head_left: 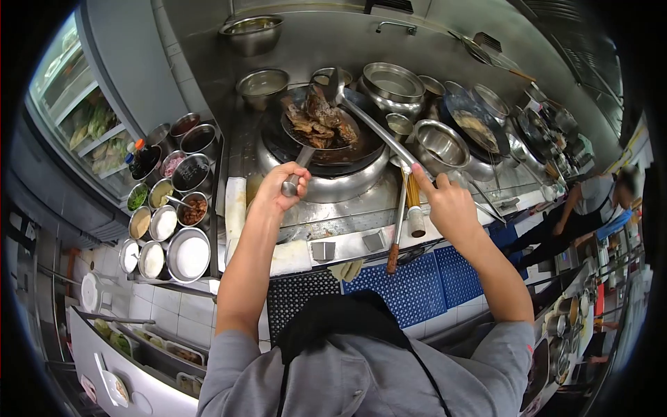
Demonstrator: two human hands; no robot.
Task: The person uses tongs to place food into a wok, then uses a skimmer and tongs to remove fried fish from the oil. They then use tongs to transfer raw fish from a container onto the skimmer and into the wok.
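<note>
My left hand [283,186] is closed round the short metal handle of a shallow round strainer [306,156]. Dark, browned pieces of meat [316,118] are heaped in it, over a wok [368,154] with dark liquid. My right hand [445,201] grips a long-handled wok spatula [379,128], index finger stretched along its shaft. The head of the spatula is beside the far right of the meat, above the wok. Just left of my right hand, a tool with a wooden handle [393,257] and a thicker bamboo-like handle [415,208] lean over the stove's front edge.
Several seasoning pots [189,256] stand at the left. Metal bowls [442,142] and another wok [472,125] with a strainer in it sit at right. A tap [396,29] is on the back wall. Another person [590,208] stands at far right. Blue mats [399,288] cover the floor.
</note>
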